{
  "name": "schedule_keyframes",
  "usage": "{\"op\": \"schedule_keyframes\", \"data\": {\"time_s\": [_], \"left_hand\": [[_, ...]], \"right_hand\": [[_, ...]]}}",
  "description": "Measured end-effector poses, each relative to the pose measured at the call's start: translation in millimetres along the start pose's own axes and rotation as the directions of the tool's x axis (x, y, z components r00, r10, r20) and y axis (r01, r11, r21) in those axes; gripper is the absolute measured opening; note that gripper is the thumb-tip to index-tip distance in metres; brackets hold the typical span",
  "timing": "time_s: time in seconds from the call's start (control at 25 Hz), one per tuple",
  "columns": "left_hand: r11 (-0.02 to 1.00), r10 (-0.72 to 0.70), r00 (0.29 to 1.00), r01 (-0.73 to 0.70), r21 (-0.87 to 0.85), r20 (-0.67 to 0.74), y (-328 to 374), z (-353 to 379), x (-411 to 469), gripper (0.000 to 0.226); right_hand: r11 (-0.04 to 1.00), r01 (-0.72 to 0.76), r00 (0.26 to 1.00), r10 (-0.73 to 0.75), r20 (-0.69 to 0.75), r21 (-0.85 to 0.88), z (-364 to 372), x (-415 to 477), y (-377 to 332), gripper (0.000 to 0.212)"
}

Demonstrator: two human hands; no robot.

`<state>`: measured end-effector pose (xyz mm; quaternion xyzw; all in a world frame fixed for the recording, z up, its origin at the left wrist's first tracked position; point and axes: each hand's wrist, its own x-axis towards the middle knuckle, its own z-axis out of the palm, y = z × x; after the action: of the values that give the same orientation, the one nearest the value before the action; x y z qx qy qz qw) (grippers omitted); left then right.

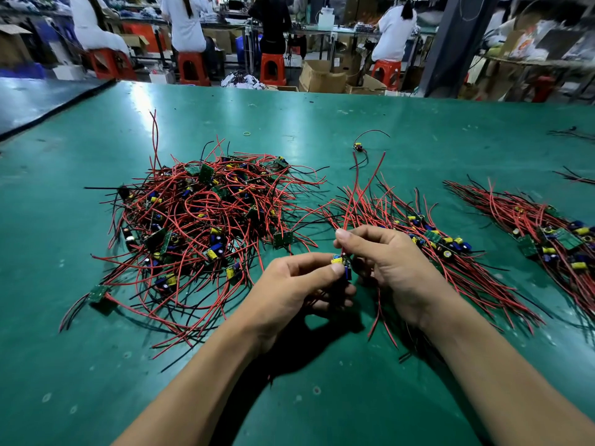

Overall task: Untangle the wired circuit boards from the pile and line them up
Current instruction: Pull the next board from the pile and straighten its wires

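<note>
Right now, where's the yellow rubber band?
Head view, centre-left: the rubber band lies on the green mat, just beyond the tangled pile, left of the lone board.

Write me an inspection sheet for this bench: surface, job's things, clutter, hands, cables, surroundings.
Surface: green mat, scuffed, with glare at the far side.
Job's things: tangled pile at left; middle row and right row lined up; held board between the hands.
Clutter: rubber ring; stray board lying apart.
Hands: left hand pinches the held board; right hand pinches its red wire.
Cables: only the boards' red and black leads.
Surroundings: seated workers, red stools, cardboard boxes.
</note>
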<state>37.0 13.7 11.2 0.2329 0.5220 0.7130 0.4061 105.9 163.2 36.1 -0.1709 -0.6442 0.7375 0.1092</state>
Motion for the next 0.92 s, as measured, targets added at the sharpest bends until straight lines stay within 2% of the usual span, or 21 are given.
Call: {"op": "schedule_keyframes", "data": {"time_s": [0.16, 0.4, 0.72, 0.92], "left_hand": [[0.993, 0.036, 0.999, -0.035, 0.116, -0.007, -1.9, 0.8, 0.6, 0.014], [0.993, 0.047, 0.992, -0.034, 0.113, -0.116, -2.2, 7.9, 3.3, 0.013], [0.986, 0.060, 0.988, -0.037, 0.162, -0.139, 1.6, 7.7, 1.3, 0.021], [0.989, 0.036, 0.987, -0.014, 0.145, -0.154, 0.8, 9.3, 6.4, 0.027]], "right_hand": [[0.999, -0.039, 0.999, 0.039, 0.026, -0.014, -2.4, 0.8, 0.2, 0.028], [0.999, -0.045, 0.992, 0.047, 0.117, -0.017, -1.2, -0.5, 4.3, 0.028], [0.999, -0.010, 0.997, 0.014, 0.077, -0.042, 1.6, 0.6, 9.4, 0.029], [0.999, 0.030, 0.998, -0.032, -0.046, -0.030, 3.6, 3.7, 9.3, 0.018]]}}
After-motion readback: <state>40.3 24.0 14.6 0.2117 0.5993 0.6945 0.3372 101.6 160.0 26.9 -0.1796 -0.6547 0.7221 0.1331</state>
